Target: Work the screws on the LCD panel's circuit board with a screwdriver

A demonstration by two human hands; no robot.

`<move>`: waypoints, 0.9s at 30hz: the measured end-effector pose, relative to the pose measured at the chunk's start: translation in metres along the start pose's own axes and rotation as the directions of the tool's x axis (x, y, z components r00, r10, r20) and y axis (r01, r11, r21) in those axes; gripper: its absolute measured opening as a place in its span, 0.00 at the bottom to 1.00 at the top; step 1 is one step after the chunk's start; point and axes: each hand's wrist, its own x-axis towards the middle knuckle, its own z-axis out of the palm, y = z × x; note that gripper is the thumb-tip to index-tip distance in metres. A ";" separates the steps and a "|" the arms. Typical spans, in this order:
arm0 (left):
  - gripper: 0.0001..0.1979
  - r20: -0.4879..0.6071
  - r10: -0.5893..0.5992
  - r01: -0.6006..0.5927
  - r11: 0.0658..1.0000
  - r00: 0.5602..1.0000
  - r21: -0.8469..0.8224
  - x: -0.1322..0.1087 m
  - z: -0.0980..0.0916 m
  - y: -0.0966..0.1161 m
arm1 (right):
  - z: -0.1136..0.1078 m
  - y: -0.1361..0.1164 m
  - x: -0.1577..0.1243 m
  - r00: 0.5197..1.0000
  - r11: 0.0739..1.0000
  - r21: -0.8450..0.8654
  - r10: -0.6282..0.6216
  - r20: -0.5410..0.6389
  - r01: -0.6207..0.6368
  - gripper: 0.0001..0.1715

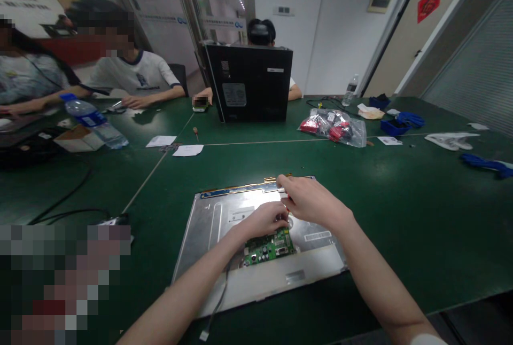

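Note:
A silver metal display panel (204, 227) lies flat on the table in front of me, with a narrow blue circuit strip (224, 191) along its far edge. On the panel sits a green circuit board (272, 249). My left hand (266, 219) is closed at the board's far edge; its fingertips hide what they pinch. Just beyond it, my right hand (308, 195) is closed around a thin tool with a pale shaft and a red part, mostly covered by the fingers, close to the strip. A grey cable (220, 299) with a white plug trails off the panel's near edge.
A black computer case (250, 83) stands across the green table, a person behind it. Two people sit at the left, near a water bottle (96, 123) and a small box (78, 139). A plastic bag (334, 127) and blue gloves (487, 165) lie right.

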 end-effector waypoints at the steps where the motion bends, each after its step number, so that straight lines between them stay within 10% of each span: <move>1: 0.02 -0.007 -0.004 0.004 1.000 1.000 0.003 0.000 0.000 0.000 | -0.001 0.000 -0.001 1.000 1.000 0.008 -0.015 -0.001 0.015 0.13; 27: 0.04 -0.014 0.021 -0.022 1.000 1.000 -0.004 0.000 -0.003 0.006 | -0.002 -0.001 -0.002 0.999 1.000 0.015 -0.023 0.029 0.022 0.11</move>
